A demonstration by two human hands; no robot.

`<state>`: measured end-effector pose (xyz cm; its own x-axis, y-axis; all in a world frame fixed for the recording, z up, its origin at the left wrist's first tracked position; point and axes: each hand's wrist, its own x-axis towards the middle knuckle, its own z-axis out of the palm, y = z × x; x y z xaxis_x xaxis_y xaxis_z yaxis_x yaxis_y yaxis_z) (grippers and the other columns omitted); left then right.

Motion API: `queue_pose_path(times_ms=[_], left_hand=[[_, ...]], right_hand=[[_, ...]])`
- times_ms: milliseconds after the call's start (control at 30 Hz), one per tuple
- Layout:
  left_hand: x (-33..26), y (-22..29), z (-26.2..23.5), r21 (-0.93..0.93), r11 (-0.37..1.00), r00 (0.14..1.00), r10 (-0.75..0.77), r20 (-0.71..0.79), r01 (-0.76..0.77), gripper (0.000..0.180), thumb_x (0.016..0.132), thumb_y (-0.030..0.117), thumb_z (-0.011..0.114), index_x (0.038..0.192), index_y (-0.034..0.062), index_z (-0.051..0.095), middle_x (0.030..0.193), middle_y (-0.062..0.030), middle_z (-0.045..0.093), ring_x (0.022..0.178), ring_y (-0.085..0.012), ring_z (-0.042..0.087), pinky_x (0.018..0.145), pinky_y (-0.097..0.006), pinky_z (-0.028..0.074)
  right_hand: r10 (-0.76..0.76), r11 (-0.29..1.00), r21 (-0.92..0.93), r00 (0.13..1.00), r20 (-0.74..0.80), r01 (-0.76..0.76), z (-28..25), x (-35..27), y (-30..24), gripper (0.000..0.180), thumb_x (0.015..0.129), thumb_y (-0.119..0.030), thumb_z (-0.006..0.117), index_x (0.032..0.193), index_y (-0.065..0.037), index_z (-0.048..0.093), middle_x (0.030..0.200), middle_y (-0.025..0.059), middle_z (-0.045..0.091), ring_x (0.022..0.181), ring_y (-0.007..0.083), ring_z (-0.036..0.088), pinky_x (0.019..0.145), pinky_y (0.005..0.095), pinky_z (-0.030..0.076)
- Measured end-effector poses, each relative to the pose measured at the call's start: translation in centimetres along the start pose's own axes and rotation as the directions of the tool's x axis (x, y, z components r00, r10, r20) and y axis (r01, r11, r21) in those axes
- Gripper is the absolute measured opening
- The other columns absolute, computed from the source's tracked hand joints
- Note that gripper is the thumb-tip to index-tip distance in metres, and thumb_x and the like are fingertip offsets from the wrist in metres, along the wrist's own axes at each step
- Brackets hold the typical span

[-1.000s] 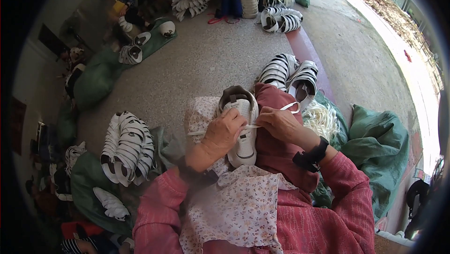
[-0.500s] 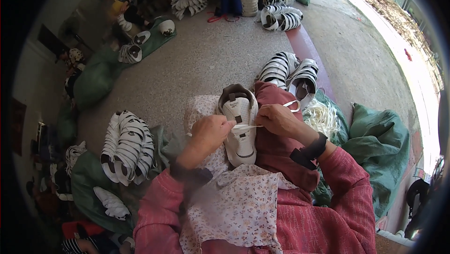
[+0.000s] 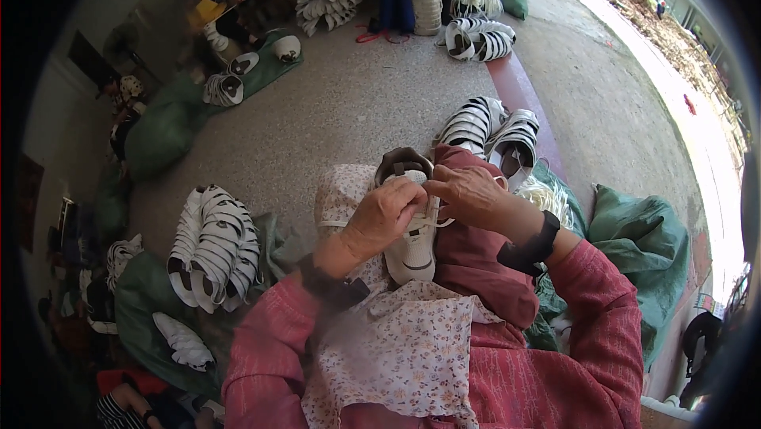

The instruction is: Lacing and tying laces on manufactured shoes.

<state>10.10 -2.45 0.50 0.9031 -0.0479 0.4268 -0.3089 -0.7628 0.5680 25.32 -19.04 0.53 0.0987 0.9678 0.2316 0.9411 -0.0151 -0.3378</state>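
A white and beige shoe upper (image 3: 414, 255) with a brown collar lies on my lap, its toe toward me. A cream shoelace (image 3: 434, 224) crosses its front. My left hand (image 3: 387, 211) is closed over the upper's middle, fingertips pinched at the lace and covering part of the tongue. Close against it, my right hand (image 3: 469, 194) is also pinched on the lace, at the right edge of the upper. The fingertips nearly meet, and the exact spot where the lace passes is hidden. A floral apron (image 3: 396, 350) lies under the shoe.
Stacked striped uppers (image 3: 214, 247) stand on the floor at left, and more uppers (image 3: 515, 140) sit beyond my right knee. Loose cream laces (image 3: 545, 195) lie by a green sack (image 3: 638, 247). Other people sit working along the far left and back.
My left hand has moved up and right over the tongue, and my right hand has turned inward to meet it. The stretched lace between them has gone from sight. My view shifted slightly.
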Motion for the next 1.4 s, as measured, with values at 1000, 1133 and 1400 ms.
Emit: queue_pose_path(times_ms=[1000, 1133, 1400], left_hand=[[-24.3, -14.1, -33.6, 0.273, 0.203, 0.296, -0.095, -0.95, 0.94, 0.015, 0.087, 0.018, 0.072, 0.089, 0.0037, 0.07, 0.082, -0.0053, 0.064, 0.07, -0.0186, 0.061, 0.066, -0.033, 0.049], [-25.7, -14.3, -27.9, -0.046, 0.526, 0.336, -0.605, -0.722, 0.849, 0.019, 0.09, 0.02, 0.069, 0.089, 0.0014, 0.068, 0.075, -0.001, 0.063, 0.064, -0.01, 0.057, 0.061, -0.027, 0.047], [-11.5, -3.2, -8.9, 0.051, 0.865, 0.866, -0.496, -0.064, 0.499, 0.013, 0.089, 0.013, 0.071, 0.093, 0.0002, 0.067, 0.082, -0.0059, 0.065, 0.075, -0.0161, 0.063, 0.067, -0.03, 0.049]], right_hand=[[-0.153, 0.96, 0.254, 0.982, 0.111, 0.121, 0.3, 1.6, 3.2, 0.016, 0.09, -0.023, 0.065, 0.097, -0.009, 0.062, 0.096, 0.0098, 0.066, 0.087, 0.0323, 0.067, 0.075, 0.0434, 0.051], [-0.121, 0.956, 0.273, 0.992, 0.044, 0.104, 1.4, 0.5, 3.5, 0.013, 0.09, -0.017, 0.063, 0.099, -0.008, 0.061, 0.095, 0.0107, 0.065, 0.087, 0.0326, 0.067, 0.076, 0.0435, 0.051], [-0.026, 0.974, 0.225, 0.999, -0.019, 0.029, 0.3, -0.6, -0.7, 0.019, 0.088, -0.012, 0.063, 0.107, -0.009, 0.061, 0.092, 0.0116, 0.063, 0.084, 0.0349, 0.066, 0.071, 0.0446, 0.052]])
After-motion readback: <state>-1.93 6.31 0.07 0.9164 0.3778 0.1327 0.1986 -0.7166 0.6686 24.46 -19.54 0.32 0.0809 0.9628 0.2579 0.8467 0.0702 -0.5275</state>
